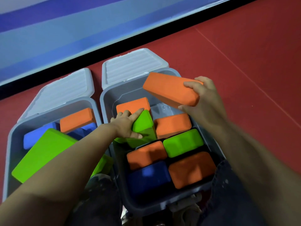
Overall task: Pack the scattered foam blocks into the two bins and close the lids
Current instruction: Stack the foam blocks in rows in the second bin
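Observation:
Two grey bins stand side by side on the red floor, lids hinged back. The right bin holds several foam blocks standing on end, orange, green and blue. My left hand grips a tilted green block inside it, in front of an upright orange block. My right hand holds a long orange block in the air over the bin's far right corner. The left bin holds a big green block lying aslant, blue blocks and an orange one.
The white lids lean back behind the bins. A black strip and a blue-and-white wall run behind them. Red floor stretches right. My knees in dark trousers sit against the bins' near edge.

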The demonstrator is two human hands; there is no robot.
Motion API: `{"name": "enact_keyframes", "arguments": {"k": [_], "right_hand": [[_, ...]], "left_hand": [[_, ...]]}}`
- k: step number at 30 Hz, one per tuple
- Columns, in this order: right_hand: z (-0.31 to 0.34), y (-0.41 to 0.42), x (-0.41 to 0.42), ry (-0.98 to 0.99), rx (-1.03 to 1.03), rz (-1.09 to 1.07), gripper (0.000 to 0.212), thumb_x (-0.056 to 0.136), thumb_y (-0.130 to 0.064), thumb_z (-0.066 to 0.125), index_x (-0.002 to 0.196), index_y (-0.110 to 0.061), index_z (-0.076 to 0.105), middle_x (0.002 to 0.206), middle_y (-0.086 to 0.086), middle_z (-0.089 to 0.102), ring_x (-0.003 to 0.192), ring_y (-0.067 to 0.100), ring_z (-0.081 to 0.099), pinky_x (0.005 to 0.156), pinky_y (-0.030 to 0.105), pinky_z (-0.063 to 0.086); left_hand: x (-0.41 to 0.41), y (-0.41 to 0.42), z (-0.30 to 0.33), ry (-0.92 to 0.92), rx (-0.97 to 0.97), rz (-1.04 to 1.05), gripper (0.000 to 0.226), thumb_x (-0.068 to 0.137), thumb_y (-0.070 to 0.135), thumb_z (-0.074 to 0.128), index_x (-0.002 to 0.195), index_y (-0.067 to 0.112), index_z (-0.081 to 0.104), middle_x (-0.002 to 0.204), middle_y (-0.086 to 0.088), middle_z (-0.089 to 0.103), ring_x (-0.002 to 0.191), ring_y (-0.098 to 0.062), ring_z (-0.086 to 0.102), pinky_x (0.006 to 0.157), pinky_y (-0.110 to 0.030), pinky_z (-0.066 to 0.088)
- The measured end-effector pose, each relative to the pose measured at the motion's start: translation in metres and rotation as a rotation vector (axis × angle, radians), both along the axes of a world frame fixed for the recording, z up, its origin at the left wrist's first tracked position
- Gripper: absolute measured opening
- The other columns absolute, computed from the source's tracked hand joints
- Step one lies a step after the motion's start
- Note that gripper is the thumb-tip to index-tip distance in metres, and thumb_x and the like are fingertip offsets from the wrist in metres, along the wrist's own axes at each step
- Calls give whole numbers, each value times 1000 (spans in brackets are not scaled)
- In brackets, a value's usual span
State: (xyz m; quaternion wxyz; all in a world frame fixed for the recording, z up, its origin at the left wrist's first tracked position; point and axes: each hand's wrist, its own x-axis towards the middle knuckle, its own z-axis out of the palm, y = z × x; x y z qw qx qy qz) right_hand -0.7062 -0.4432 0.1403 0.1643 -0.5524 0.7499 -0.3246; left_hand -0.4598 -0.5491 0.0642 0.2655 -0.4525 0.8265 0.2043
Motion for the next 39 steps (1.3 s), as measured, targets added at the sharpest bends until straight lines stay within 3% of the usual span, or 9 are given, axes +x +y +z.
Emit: {"name": "enact_keyframes", "arguments": {"k": [5,17,22,25,29,31,34,35,39], "right_hand": [[-2,1,1,-1,24,5,68,59,-11,85,123,-17,60,139,9,40,127,29,41,108,38,33],[-15,2,3,-9,76,21,69,60,-13,85,124,-22,60,138,3,41,126,25,41,107,33,34],[-18,1,6,12,83,19,69,60,-14,85,123,-22,60,138,4,41,126,24,42,108,41,34],[-18,-2,9,13,71,26,69,58,-13,86,122,-21,61,136,5,42,126,24,42,108,44,33],[-17,-6,11,37,61,27,69,57,-12,86,121,-17,61,135,7,43,125,26,44,107,44,34],[-18,-9,12,52,74,32,70,56,-13,86,122,-18,61,136,7,43,126,25,43,107,44,33],[-19,-11,11,76,81,35,70,57,-14,85,123,-20,60,137,6,42,127,25,42,107,46,33],[-19,-12,10,80,86,31,70,58,-14,84,124,-20,60,138,6,42,128,24,41,108,46,33],[-20,-10,9,81,61,4,69,60,-13,83,124,-20,59,140,6,40,129,24,39,109,43,32]], "left_hand": [[-3,11,-25,47,124,151,66,87,75,23,139,61,-15,157,1,10,143,-31,12,109,-55,16],[-14,31,-66,-77,113,150,63,94,66,25,141,58,-16,160,-6,-3,144,-37,6,112,-62,6],[-22,27,-75,-124,137,184,62,95,64,23,141,57,-18,160,-7,-2,145,-37,5,112,-64,3],[-20,7,-69,-139,164,66,64,94,65,27,147,51,-5,157,-9,15,142,-36,17,111,-59,14],[-21,-35,-42,48,-398,-77,49,95,49,44,129,16,56,129,-14,51,119,-35,46,94,-43,37],[-18,-57,-40,180,-484,40,61,86,44,63,136,13,47,137,-18,42,125,-38,38,98,-46,37],[-2,-79,-52,103,-142,214,111,71,49,78,154,24,8,158,-19,7,145,-38,10,117,-47,19],[4,-81,-58,62,-63,242,116,70,49,79,154,24,4,158,-18,9,146,-37,10,118,-46,18],[16,-71,-72,110,-140,289,85,68,37,82,136,11,37,134,-18,40,125,-39,43,102,-48,40]]}}
